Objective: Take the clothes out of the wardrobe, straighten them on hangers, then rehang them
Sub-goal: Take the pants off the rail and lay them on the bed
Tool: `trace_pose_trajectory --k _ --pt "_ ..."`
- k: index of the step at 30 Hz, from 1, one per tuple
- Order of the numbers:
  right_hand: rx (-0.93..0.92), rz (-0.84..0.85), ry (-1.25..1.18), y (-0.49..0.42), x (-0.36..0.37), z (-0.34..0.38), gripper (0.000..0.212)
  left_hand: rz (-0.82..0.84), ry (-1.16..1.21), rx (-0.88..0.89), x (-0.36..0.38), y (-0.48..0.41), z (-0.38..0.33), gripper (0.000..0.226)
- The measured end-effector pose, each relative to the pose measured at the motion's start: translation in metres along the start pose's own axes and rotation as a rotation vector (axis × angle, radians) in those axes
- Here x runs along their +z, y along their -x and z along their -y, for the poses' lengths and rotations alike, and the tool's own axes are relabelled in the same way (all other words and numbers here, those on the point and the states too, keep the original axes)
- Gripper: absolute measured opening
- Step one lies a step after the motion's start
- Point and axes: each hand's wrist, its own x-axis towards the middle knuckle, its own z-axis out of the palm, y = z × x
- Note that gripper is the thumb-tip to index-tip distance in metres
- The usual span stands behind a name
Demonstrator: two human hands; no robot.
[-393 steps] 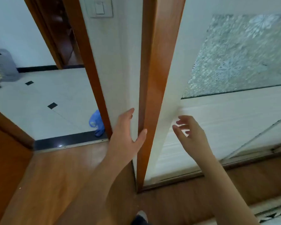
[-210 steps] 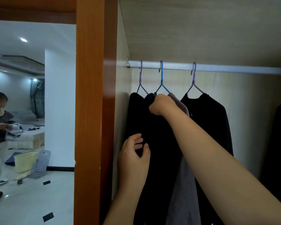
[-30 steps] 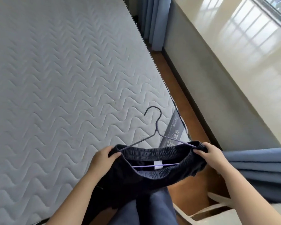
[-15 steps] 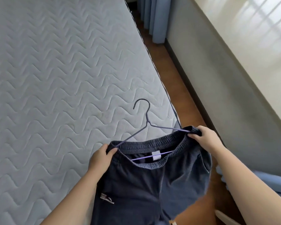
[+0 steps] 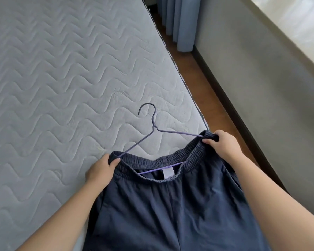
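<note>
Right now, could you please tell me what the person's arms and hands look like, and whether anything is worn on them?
Both forearms are bare right to the frame's lower edge: no sleeve or cuff shows on either. The left hand and the right hand are bare too, with no glove, ring, watch or bracelet visible on the fingers or wrists that show.

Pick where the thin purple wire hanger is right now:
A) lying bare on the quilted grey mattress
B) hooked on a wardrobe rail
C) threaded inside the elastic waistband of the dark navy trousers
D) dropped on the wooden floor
C: the arms of the thin purple wire hanger run into the waistband of the dark navy trousers, and the left hand and right hand pinch the waistband's two ends.
</note>
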Motion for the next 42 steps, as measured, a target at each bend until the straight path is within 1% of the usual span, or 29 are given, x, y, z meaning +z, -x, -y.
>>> trace_pose_trajectory --k 2,5,7,12,14,17,20,22,25,28,31,33,37,38,40,42 --pt "-0.010 -0.031 -0.013 -0.022 0.006 0.009 0.039 0.013 0.033 -0.016 0.002 -0.022 -0.002 0.041" --pt "-0.024 -0.057 -0.018 -0.045 0.017 0.015 0.041 0.022 0.188 -0.027 0.012 -0.042 0.002 0.039" --pt "-0.035 -0.063 -0.018 -0.051 0.025 0.012 0.037 0.005 0.264 -0.033 0.021 -0.046 0.007 0.039" --pt "-0.058 -0.022 -0.034 -0.046 0.036 0.001 0.032 -0.013 0.374 -0.034 0.025 -0.046 0.014 0.037" --pt "-0.080 -0.049 -0.115 -0.040 0.024 0.007 0.028 -0.105 0.405 -0.009 0.018 -0.038 0.009 0.033" --pt "-0.182 -0.161 -0.219 -0.031 -0.002 0.018 0.025 -0.297 0.440 0.057 0.003 -0.019 0.000 0.024" --pt "-0.230 -0.211 -0.227 -0.027 -0.010 0.023 0.024 -0.360 0.478 0.086 -0.004 -0.013 -0.006 0.020" --pt "-0.206 -0.183 -0.170 -0.034 0.002 0.018 0.023 -0.336 0.463 0.055 0.005 -0.022 -0.006 0.022" --pt "-0.082 -0.091 -0.102 -0.043 0.030 0.001 0.026 -0.252 0.407 -0.043 0.028 -0.037 -0.001 0.032" --pt "-0.006 -0.108 -0.132 -0.050 0.045 -0.008 0.028 -0.230 0.367 -0.059 0.040 -0.047 0.007 0.034" --pt "-0.004 -0.115 -0.125 -0.051 0.046 -0.007 0.030 -0.197 0.398 -0.086 0.039 -0.049 0.011 0.034" --pt "-0.001 -0.110 -0.123 -0.043 0.044 -0.005 0.036 -0.196 0.367 -0.104 0.034 -0.042 0.011 0.035" --pt "-0.003 -0.141 -0.104 -0.007 0.033 -0.010 0.045 -0.253 0.154 -0.070 0.018 -0.005 0.012 0.039" --pt "-0.005 -0.148 -0.109 0.007 0.029 -0.013 0.045 -0.246 0.148 -0.059 0.014 0.009 0.013 0.039" --pt "0.002 -0.146 -0.143 0.041 0.022 -0.023 0.043 -0.205 0.212 -0.052 0.001 0.043 0.014 0.035" --pt "0.062 -0.106 -0.179 0.082 0.016 -0.038 0.041 -0.173 0.271 -0.044 -0.007 0.082 0.015 0.028"
